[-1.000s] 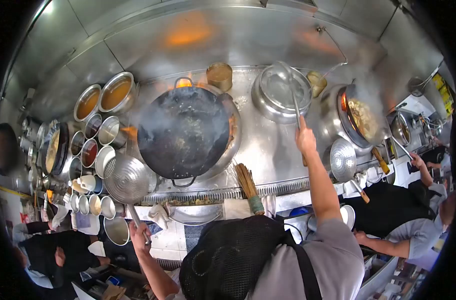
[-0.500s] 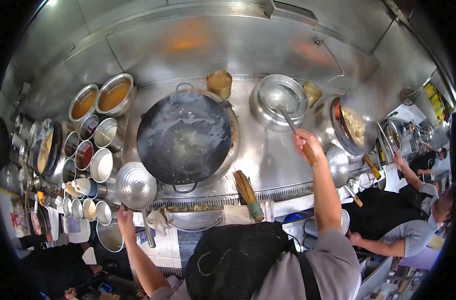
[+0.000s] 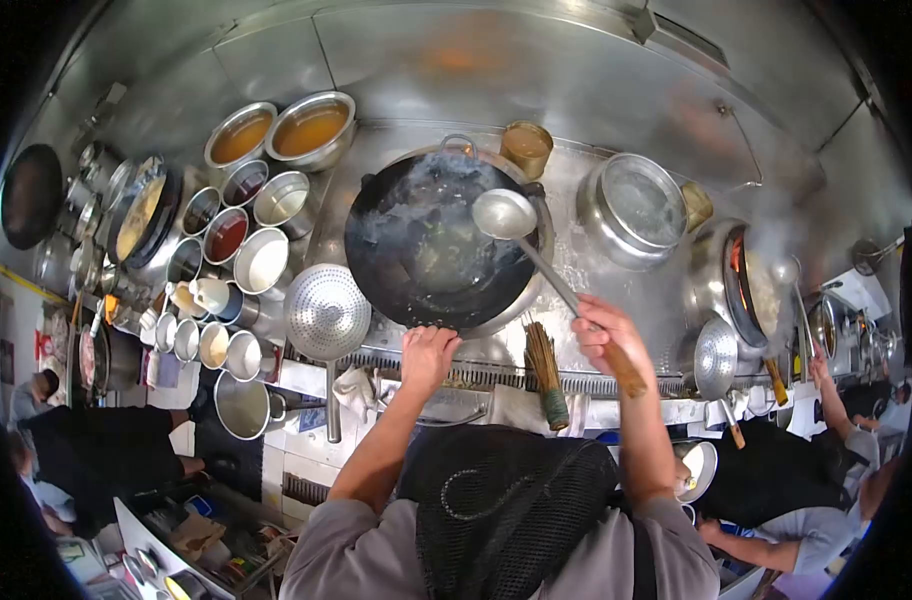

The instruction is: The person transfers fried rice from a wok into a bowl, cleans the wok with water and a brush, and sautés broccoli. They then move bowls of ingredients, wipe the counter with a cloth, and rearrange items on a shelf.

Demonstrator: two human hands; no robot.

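A large black wok (image 3: 384,272) sits on the burner, with pale bits and steam inside. My left hand (image 3: 429,355) is closed at the wok's near edge, where the near loop handle is covered by my fingers. In my right hand (image 3: 610,332) is the wooden grip of a metal ladle (image 3: 504,213), its bowl hanging over the right side of the wok. A bamboo wok brush (image 3: 543,370) lies between my two hands on the stove's front edge. Left of the wok rests a perforated skimmer (image 3: 326,312).
Several seasoning containers (image 3: 261,260) and two bowls of brown liquid (image 3: 311,130) stand at left. A steel pot (image 3: 636,210) and a tin can (image 3: 527,150) are behind on the right. A co-worker (image 3: 796,480) works at a flaming wok (image 3: 741,285) on the right.
The ladle has swung left from the steel pot to over the wok. My left hand has moved from beside the skimmer onto the wok's near edge. The camera view has shifted.
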